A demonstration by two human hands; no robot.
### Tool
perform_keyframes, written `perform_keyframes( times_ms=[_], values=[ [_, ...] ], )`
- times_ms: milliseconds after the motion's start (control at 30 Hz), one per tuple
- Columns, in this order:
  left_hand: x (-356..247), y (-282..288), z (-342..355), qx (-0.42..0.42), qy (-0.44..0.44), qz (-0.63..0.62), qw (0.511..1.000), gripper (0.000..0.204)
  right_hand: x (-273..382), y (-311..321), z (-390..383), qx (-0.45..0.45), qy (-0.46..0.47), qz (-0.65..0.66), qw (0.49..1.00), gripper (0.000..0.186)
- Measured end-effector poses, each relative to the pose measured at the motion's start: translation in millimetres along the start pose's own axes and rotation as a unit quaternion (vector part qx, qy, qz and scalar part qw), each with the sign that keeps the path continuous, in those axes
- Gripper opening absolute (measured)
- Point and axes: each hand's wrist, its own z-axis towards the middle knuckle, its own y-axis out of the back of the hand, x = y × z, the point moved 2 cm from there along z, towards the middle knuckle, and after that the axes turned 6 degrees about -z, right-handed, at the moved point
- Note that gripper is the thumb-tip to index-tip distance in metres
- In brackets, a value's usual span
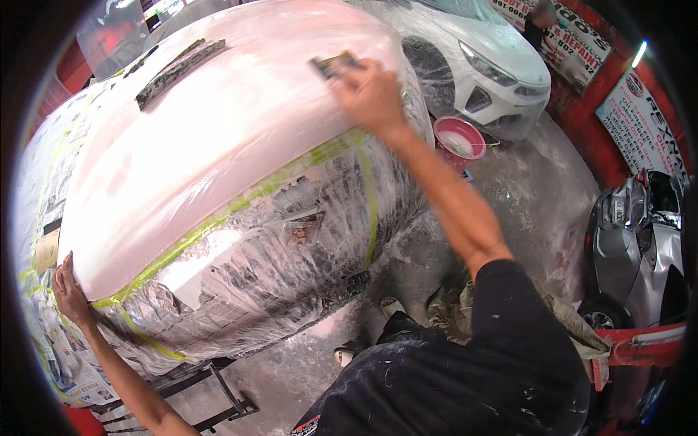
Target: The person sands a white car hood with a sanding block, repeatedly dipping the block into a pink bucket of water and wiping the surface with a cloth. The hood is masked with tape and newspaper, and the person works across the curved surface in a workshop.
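A small dark pad (322, 69) is pressed against the right end of a pale pink car body panel (233, 152); the right hand (368, 94) grasps it from above, fingers bent over it. The left hand (70, 292) is unclenched and holds nothing, its fingers touching the panel's near left corner. A long dark strip (178, 75) lies on the panel's far left part. Lime-green masking tape (211, 227) runs along the panel's near edge, and below that edge hangs clear plastic sheeting (291, 251) over newspaper. Right of the panel stands a white car (502, 43) under film, with a pink bucket (476, 138) beside it; farther right of the panel is a silver-and-black motorcycle (632, 254).
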Motion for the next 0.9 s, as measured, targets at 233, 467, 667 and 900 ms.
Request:
perform_keyframes(
  times_ms=[233,467,667,900],
  values=[
    [-4.9,9.8,13.4,0.029,0.219,-0.204,0.954,0.031,-42.0,-8.3,-11.9,-0.032,-0.026,0.096,0.995,0.041],
    [-208.2,55.3,80.2,0.029,0.187,-0.328,0.926,0.025,1.6,-1.0,-77.3,-0.146,0.071,0.000,0.987,0.040],
    [-408.5,98.8,152.9,0.026,0.107,-0.399,0.910,0.024,-137.7,-26.5,-18.2,-0.068,-0.141,0.089,0.984,0.040],
    [-499.6,100.8,214.5,0.076,0.021,-0.386,0.919,0.037,-95.3,-6.1,-61.8,-0.125,0.045,0.063,0.989,0.040]
  ],
)
